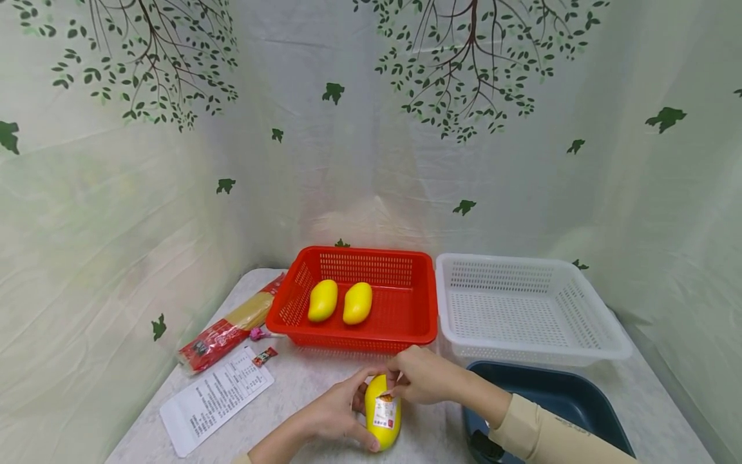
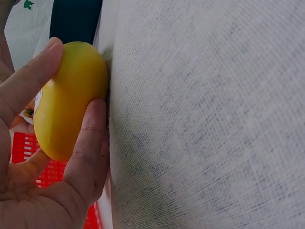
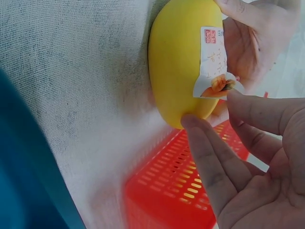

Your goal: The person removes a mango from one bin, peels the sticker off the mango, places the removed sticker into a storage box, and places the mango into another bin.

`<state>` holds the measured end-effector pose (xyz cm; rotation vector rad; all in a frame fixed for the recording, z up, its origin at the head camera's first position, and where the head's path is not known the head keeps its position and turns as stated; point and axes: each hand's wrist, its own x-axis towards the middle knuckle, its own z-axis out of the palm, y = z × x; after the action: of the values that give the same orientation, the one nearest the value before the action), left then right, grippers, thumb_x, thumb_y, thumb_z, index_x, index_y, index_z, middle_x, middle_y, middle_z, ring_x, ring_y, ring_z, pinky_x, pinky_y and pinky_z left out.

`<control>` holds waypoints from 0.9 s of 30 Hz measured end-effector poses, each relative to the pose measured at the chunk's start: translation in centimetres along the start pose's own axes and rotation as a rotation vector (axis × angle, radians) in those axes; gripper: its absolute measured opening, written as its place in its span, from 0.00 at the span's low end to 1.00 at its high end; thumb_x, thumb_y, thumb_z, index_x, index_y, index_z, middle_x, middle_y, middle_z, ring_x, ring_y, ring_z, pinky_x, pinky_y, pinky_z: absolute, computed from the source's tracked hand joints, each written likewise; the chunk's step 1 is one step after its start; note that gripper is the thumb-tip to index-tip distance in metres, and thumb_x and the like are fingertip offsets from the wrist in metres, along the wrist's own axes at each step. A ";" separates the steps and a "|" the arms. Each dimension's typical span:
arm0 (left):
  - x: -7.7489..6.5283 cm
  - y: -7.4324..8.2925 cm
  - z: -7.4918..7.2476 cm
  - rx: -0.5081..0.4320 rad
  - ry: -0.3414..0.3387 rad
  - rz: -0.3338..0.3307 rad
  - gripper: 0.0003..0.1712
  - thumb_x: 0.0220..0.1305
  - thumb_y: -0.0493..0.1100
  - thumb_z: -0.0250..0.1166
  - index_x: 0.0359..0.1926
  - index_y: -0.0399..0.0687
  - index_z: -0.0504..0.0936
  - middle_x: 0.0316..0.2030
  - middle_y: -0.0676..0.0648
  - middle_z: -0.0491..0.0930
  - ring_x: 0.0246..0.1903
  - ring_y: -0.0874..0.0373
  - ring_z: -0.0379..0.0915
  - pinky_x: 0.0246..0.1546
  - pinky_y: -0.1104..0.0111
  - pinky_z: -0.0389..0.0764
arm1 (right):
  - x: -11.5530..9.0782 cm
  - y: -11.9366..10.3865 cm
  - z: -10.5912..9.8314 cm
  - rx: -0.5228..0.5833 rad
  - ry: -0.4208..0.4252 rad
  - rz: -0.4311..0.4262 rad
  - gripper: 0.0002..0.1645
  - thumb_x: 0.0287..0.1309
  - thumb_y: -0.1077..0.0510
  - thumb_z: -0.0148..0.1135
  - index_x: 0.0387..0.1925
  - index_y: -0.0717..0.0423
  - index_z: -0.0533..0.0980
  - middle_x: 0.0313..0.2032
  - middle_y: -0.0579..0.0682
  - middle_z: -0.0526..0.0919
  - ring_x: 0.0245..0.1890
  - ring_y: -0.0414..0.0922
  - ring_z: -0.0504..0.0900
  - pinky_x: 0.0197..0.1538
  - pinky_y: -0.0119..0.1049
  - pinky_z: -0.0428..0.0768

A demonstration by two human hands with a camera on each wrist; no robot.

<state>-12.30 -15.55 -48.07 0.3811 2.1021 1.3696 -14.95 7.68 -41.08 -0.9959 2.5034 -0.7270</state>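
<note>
On the table in front of the red basket, my left hand [image 1: 336, 409] grips a yellow mango [image 1: 390, 440], thumb on one side and fingers on the other. A white printed label [image 1: 385, 414] with a red stamp and a food picture lies along the mango's side. My right hand [image 1: 426, 375] pinches the picture end of this label between thumb and finger; in the right wrist view that end [image 3: 220, 87] stands slightly off the skin. Another right fingertip [image 3: 190, 121] touches the mango's end. The left wrist view shows the mango's plain side [image 2: 76, 95].
Two mangoes [image 1: 323, 301] lie in the red basket [image 1: 417, 338]. Right of it stands a white basket [image 1: 533, 351], with a dark blue tray [image 1: 551, 377] under my right forearm. Noodle pack [image 1: 232, 325], pink-wrapped lollipop [image 1: 258, 333], small red packet [image 1: 265, 356] and printed sheet [image 1: 217, 399] lie left.
</note>
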 end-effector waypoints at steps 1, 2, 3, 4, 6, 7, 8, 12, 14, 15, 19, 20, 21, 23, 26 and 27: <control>0.0 0.0 0.0 0.000 0.000 0.001 0.55 0.50 0.36 0.86 0.75 0.68 0.68 0.48 0.47 0.79 0.46 0.49 0.75 0.51 0.58 0.83 | 0.0 0.0 -0.1 0.006 -0.004 0.003 0.09 0.63 0.61 0.76 0.29 0.48 0.83 0.27 0.37 0.83 0.31 0.31 0.80 0.43 0.23 0.84; 0.0 0.0 0.0 0.001 0.001 0.000 0.55 0.50 0.36 0.86 0.75 0.69 0.68 0.48 0.47 0.79 0.46 0.49 0.75 0.51 0.58 0.82 | -0.1 0.0 -0.1 0.009 -0.008 0.003 0.09 0.63 0.60 0.76 0.29 0.48 0.83 0.27 0.37 0.84 0.31 0.31 0.81 0.44 0.23 0.84; 0.0 0.0 0.0 0.002 0.003 0.002 0.55 0.50 0.36 0.86 0.75 0.69 0.68 0.48 0.47 0.79 0.46 0.49 0.75 0.50 0.59 0.82 | -0.1 0.0 -0.2 0.011 -0.012 0.002 0.09 0.63 0.61 0.75 0.30 0.48 0.83 0.28 0.37 0.84 0.32 0.31 0.81 0.44 0.24 0.85; 0.0 0.1 0.0 0.002 0.004 0.002 0.55 0.50 0.36 0.86 0.74 0.69 0.68 0.48 0.47 0.79 0.46 0.49 0.75 0.50 0.59 0.82 | -0.2 0.0 -0.2 0.014 -0.015 0.002 0.09 0.63 0.61 0.75 0.30 0.48 0.83 0.28 0.37 0.85 0.32 0.31 0.81 0.45 0.25 0.85; 0.0 0.1 0.0 0.003 0.006 0.000 0.55 0.50 0.35 0.86 0.74 0.70 0.69 0.48 0.47 0.79 0.46 0.49 0.75 0.50 0.59 0.82 | -0.3 0.1 -0.2 0.021 -0.023 -0.002 0.08 0.64 0.60 0.75 0.30 0.47 0.83 0.29 0.37 0.86 0.34 0.31 0.83 0.48 0.26 0.86; 0.0 0.1 0.0 0.003 0.007 -0.001 0.55 0.50 0.35 0.86 0.74 0.70 0.69 0.48 0.47 0.79 0.46 0.49 0.75 0.50 0.59 0.82 | -0.3 0.1 -0.3 0.027 -0.028 -0.004 0.08 0.64 0.60 0.75 0.31 0.47 0.83 0.30 0.38 0.86 0.34 0.31 0.83 0.49 0.27 0.87; 0.0 0.1 0.0 0.006 0.009 -0.003 0.55 0.49 0.35 0.86 0.74 0.70 0.69 0.48 0.47 0.79 0.46 0.49 0.75 0.50 0.59 0.82 | -0.3 0.2 -0.3 0.034 -0.034 -0.005 0.08 0.64 0.60 0.75 0.31 0.48 0.83 0.31 0.38 0.87 0.36 0.31 0.84 0.49 0.27 0.87; -0.1 0.1 0.0 0.014 0.012 -0.007 0.56 0.49 0.35 0.87 0.74 0.70 0.69 0.48 0.47 0.79 0.46 0.50 0.76 0.51 0.58 0.83 | -0.6 0.4 -0.3 0.077 -0.058 -0.006 0.06 0.65 0.60 0.74 0.33 0.48 0.83 0.33 0.39 0.88 0.40 0.33 0.86 0.52 0.29 0.87; -0.2 0.2 0.0 0.018 0.013 -0.004 0.56 0.49 0.36 0.87 0.74 0.70 0.69 0.49 0.48 0.79 0.46 0.50 0.77 0.52 0.57 0.83 | -0.6 0.5 -0.4 0.101 -0.067 -0.009 0.06 0.65 0.60 0.74 0.33 0.48 0.83 0.34 0.39 0.88 0.41 0.34 0.86 0.53 0.30 0.87; -0.2 0.2 0.0 0.017 0.011 0.000 0.56 0.49 0.36 0.87 0.74 0.70 0.69 0.49 0.47 0.79 0.47 0.50 0.77 0.53 0.56 0.83 | -0.7 0.5 -0.4 0.111 -0.071 -0.010 0.06 0.65 0.60 0.74 0.33 0.48 0.83 0.34 0.38 0.88 0.41 0.35 0.86 0.53 0.30 0.87; -0.3 0.1 0.0 0.008 0.002 0.009 0.56 0.49 0.35 0.87 0.75 0.69 0.68 0.49 0.47 0.80 0.47 0.50 0.79 0.56 0.52 0.84 | -0.8 0.7 -0.5 0.140 -0.082 -0.015 0.07 0.65 0.60 0.73 0.33 0.48 0.82 0.32 0.38 0.85 0.42 0.35 0.86 0.55 0.32 0.88; -0.2 0.1 0.0 0.004 0.000 0.009 0.56 0.49 0.35 0.87 0.75 0.69 0.68 0.50 0.47 0.80 0.47 0.50 0.79 0.57 0.51 0.84 | -0.8 0.7 -0.5 0.145 -0.085 -0.017 0.07 0.65 0.60 0.73 0.33 0.48 0.81 0.32 0.38 0.85 0.42 0.34 0.86 0.55 0.32 0.88; -0.2 0.1 0.0 0.001 -0.003 0.010 0.56 0.50 0.35 0.86 0.75 0.69 0.68 0.50 0.47 0.80 0.47 0.50 0.79 0.57 0.51 0.84 | -0.9 0.7 -0.5 0.148 -0.087 -0.017 0.07 0.65 0.61 0.73 0.33 0.48 0.81 0.32 0.38 0.84 0.42 0.34 0.86 0.56 0.33 0.88; -0.3 0.1 0.0 -0.002 -0.005 0.009 0.57 0.50 0.34 0.86 0.75 0.69 0.68 0.50 0.47 0.80 0.47 0.50 0.80 0.58 0.50 0.84 | -0.9 0.7 -0.5 0.150 -0.090 -0.020 0.07 0.65 0.61 0.73 0.33 0.48 0.81 0.32 0.38 0.84 0.42 0.33 0.86 0.56 0.33 0.88; -0.3 0.1 0.0 -0.001 -0.003 0.006 0.57 0.50 0.34 0.86 0.75 0.69 0.68 0.50 0.47 0.80 0.47 0.50 0.79 0.58 0.50 0.84 | -1.0 0.7 -0.5 0.147 -0.095 -0.021 0.07 0.65 0.61 0.72 0.34 0.48 0.81 0.31 0.37 0.84 0.42 0.32 0.86 0.56 0.33 0.87; -0.3 0.1 0.0 -0.001 -0.003 0.004 0.56 0.50 0.34 0.86 0.75 0.69 0.68 0.50 0.47 0.80 0.47 0.50 0.79 0.58 0.50 0.84 | -1.0 0.7 -0.5 0.144 -0.098 -0.022 0.07 0.66 0.61 0.72 0.34 0.48 0.81 0.31 0.37 0.83 0.42 0.32 0.86 0.56 0.32 0.87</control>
<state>-12.05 -15.64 -47.86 0.3868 2.0994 1.3716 -14.90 8.99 -40.91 -0.9843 2.3240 -0.8318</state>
